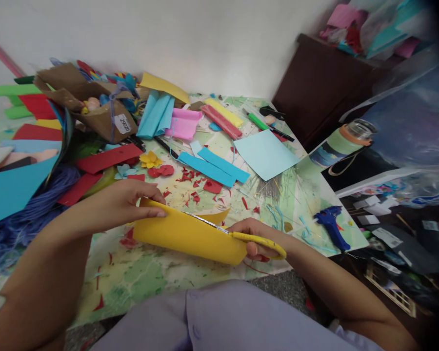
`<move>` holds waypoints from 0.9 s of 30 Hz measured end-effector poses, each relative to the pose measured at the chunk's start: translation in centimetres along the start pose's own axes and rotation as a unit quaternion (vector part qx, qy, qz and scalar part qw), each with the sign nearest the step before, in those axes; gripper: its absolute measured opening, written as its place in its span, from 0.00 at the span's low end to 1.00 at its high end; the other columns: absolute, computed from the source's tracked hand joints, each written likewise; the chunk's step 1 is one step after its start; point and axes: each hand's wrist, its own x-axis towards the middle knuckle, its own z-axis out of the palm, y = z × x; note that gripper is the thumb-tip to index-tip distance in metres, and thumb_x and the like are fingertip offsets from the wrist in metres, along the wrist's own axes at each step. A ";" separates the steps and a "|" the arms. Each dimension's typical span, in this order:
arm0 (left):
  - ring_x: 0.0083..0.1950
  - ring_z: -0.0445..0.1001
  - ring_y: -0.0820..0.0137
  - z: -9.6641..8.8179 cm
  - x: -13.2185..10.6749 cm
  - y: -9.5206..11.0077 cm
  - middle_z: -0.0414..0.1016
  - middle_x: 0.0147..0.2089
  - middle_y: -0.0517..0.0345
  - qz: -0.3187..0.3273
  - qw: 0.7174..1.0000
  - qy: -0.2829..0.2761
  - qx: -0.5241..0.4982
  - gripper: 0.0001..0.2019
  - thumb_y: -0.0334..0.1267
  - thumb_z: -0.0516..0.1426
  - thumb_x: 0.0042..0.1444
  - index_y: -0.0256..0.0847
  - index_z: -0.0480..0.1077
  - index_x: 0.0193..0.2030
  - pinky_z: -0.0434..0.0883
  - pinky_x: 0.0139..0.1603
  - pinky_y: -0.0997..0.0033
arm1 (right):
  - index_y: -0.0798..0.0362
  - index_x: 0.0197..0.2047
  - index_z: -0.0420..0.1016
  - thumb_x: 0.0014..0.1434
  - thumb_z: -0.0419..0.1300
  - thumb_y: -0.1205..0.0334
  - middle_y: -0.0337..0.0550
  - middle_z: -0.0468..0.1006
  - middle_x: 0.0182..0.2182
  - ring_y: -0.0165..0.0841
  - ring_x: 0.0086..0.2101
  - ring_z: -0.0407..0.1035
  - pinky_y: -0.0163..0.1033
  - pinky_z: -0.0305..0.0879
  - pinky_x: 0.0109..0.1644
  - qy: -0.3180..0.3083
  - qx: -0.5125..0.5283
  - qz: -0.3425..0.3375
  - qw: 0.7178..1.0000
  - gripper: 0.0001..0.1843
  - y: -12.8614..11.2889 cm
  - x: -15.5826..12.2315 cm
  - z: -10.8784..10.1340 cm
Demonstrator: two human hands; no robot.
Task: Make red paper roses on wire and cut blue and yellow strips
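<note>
My left hand point(126, 202) pinches the left end of a yellow foam sheet point(186, 236), thumb underneath and fingers on top. My right hand point(258, 236) is closed on yellow-handled scissors point(241, 234). Their blades run leftward along the sheet's upper edge, and a thin yellow strip point(214, 216) curls away behind them. Both hands hover just above a table covered with a green patterned cloth point(146, 273).
Blue foam strips point(214, 168), a light blue square sheet point(265, 153), red scraps point(195, 183), small foam flowers point(151, 161) and pink and red rolls litter the table. A blue glue gun point(331, 224) lies at right, a bottle point(342, 141) beyond it, a brown-paper bundle point(95, 105) at back left.
</note>
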 end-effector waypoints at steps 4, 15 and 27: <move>0.35 0.74 0.69 0.0 -0.1 -0.1 0.79 0.33 0.59 0.005 1.000 -0.009 -0.010 0.17 0.55 0.57 0.56 0.44 0.78 0.35 0.68 0.38 0.72 | 0.58 0.44 0.71 0.49 0.57 0.23 0.30 0.63 0.21 0.20 0.16 0.55 0.27 0.54 0.15 -0.014 -0.069 -0.023 0.997 0.43 -0.8 0.1 0.0; 0.34 0.74 0.70 1.3 0.8 1.9 0.77 0.30 0.59 0.035 0.998 -0.016 -0.050 0.17 0.54 0.60 0.53 0.40 0.76 0.29 0.67 0.36 0.73 | 0.55 0.42 0.67 0.55 0.41 0.20 0.42 0.67 0.34 0.31 0.32 0.60 0.36 0.60 0.35 -0.035 -0.239 -0.118 0.963 0.43 -1.6 1.4 0.0; 0.33 0.75 0.69 1.7 1.3 1.5 0.78 0.29 0.62 0.036 0.997 -0.003 -0.065 0.16 0.55 0.61 0.51 0.44 0.78 0.29 0.71 0.41 0.70 | 0.55 0.34 0.68 0.52 0.55 0.24 0.34 0.61 0.25 0.25 0.26 0.53 0.31 0.48 0.26 0.011 -0.112 -0.092 0.989 0.37 -0.1 1.4 0.2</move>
